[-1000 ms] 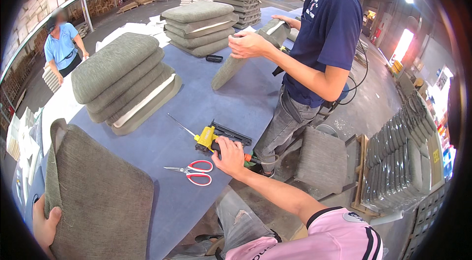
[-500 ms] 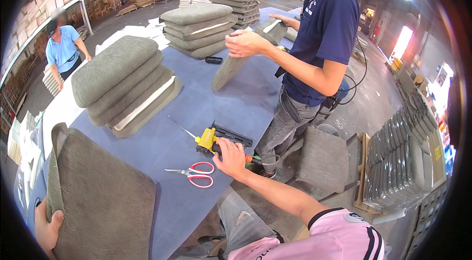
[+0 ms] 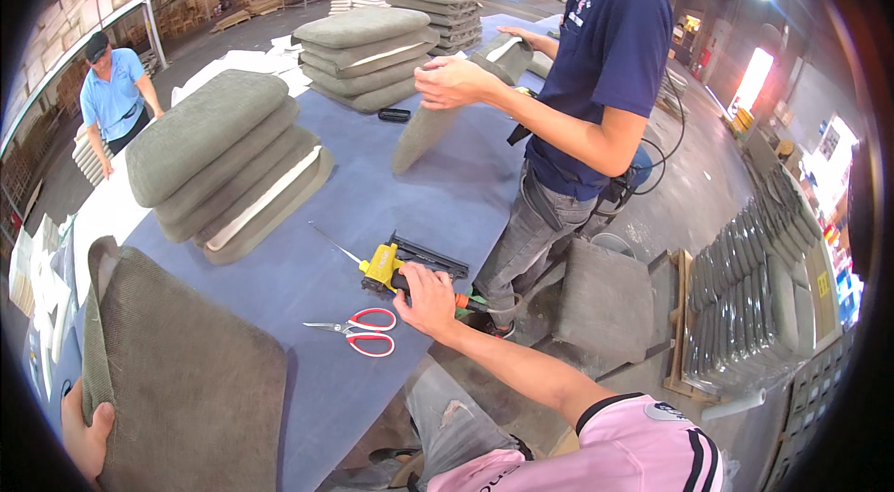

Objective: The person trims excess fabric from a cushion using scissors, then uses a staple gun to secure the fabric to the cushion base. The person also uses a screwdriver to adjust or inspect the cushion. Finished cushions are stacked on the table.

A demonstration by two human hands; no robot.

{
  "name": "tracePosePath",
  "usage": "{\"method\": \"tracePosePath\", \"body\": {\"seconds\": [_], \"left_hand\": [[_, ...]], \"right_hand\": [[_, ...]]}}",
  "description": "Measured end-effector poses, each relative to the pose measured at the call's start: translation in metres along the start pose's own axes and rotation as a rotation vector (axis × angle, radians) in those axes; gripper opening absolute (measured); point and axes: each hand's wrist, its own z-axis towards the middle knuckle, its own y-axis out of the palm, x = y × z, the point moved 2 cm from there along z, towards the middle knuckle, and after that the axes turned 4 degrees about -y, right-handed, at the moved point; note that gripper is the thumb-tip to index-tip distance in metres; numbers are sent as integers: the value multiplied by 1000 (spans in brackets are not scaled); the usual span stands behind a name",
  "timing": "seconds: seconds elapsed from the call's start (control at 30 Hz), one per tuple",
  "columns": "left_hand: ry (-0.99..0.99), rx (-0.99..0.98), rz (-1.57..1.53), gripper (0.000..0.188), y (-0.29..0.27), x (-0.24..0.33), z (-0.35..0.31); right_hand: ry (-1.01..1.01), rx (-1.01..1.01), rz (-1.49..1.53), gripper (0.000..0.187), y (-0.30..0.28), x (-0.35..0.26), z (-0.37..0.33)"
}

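At the lower left, my left hand (image 3: 86, 436) grips the near left edge of a grey-green fabric cushion (image 3: 196, 371), thumb on top and fingers hidden behind. The fabric stands up in a loose flap along that edge. Over at the middle, my right hand (image 3: 428, 298) is closed on the black handle of a yellow and black staple gun (image 3: 380, 267), which lies on the blue-covered table (image 3: 354, 194). An orange fitting shows by its handle end. Just left of my right wrist, scissors (image 3: 371, 336) with red and white handles lie on the table, blades pointing left.
Stacks of grey-green cushions (image 3: 209, 134) stand beyond on the table. A co-worker in a navy shirt (image 3: 619, 36) holds a cushion piece at the right side. Another person in light blue (image 3: 116, 101) is far left. Wrapped cushions (image 3: 736, 324) sit on a pallet, right.
The whole view has shifted slightly to the left. Both my hands keep their hold, and the staple gun and scissors stay where they lie on the table.
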Motion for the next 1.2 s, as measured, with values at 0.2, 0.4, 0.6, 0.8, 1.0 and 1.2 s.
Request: {"method": "tracePosePath", "body": {"seconds": [0.2, 0.4, 0.6, 0.8, 1.0, 1.2], "left_hand": [[-23, 25, -3, 88, -1, -11, 0], [-2, -17, 6, 88, 0, 0, -1], [-35, 1, 87, 86, -1, -14, -1], [-2, -7, 58, 86, -2, 1, -4], [21, -57, 5, 87, -2, 13, -3], [61, -67, -20, 89, -2, 35, -6]], "right_hand": [[32, -31, 27, 45, -1, -4, 2], [5, -8, -6, 47, 2, -1, 1], [-4, -4, 2, 46, -2, -2, 2], [-4, -1, 25, 46, 0, -3, 3], [5, 5, 15, 47, 0, -2, 2], [1, 9, 23, 46, 0, -3, 2]]}}
